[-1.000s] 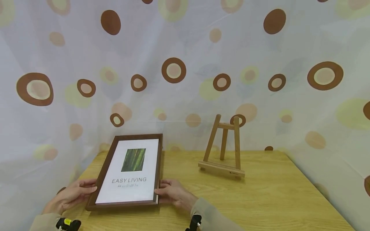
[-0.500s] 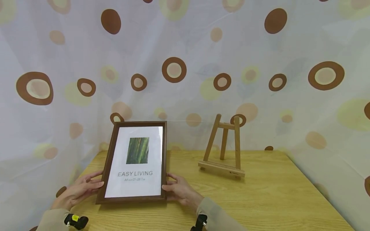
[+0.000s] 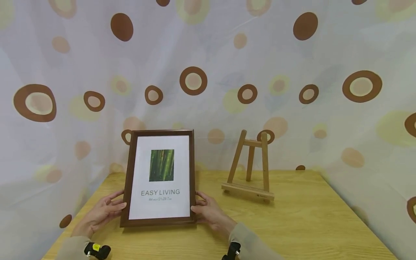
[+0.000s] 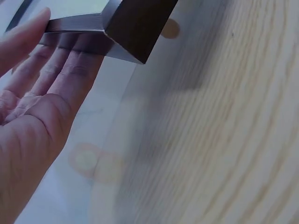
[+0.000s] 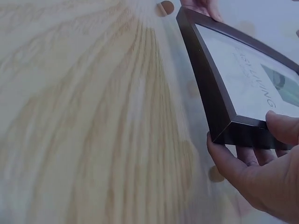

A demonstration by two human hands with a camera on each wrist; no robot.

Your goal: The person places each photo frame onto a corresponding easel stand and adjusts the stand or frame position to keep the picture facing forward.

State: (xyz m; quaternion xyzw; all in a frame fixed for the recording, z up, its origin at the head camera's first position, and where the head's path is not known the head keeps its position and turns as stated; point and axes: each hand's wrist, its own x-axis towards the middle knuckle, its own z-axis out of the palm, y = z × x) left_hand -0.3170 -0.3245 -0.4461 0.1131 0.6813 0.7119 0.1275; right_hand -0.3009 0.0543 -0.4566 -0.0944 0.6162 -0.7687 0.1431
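Note:
Both hands hold a dark brown picture frame [image 3: 130,180] by its lower sides, tilted up toward me above the table. Its white insert reads "EASY LIVING" under a small green picture. On the left edge, my left hand [image 3: 103,213] has its thumb in front and its fingers behind. My right hand [image 3: 212,216] grips the right edge the same way. In the right wrist view the picture frame [image 5: 212,88] shows its thick side, pinched between thumb and fingers. To the right, apart from both hands, a small wooden easel [image 3: 247,188] stands on the table.
The wood-grain table [image 3: 312,220] extends to the right of the easel. Behind and at both sides hangs a pale curtain [image 3: 214,43] with brown, yellow and peach spots. A black wrist mount [image 3: 97,250] sits on the left sleeve.
The picture frame has been raised and tilted more upright, and has shifted to the right with both hands still gripping it. The easel stays where it was.

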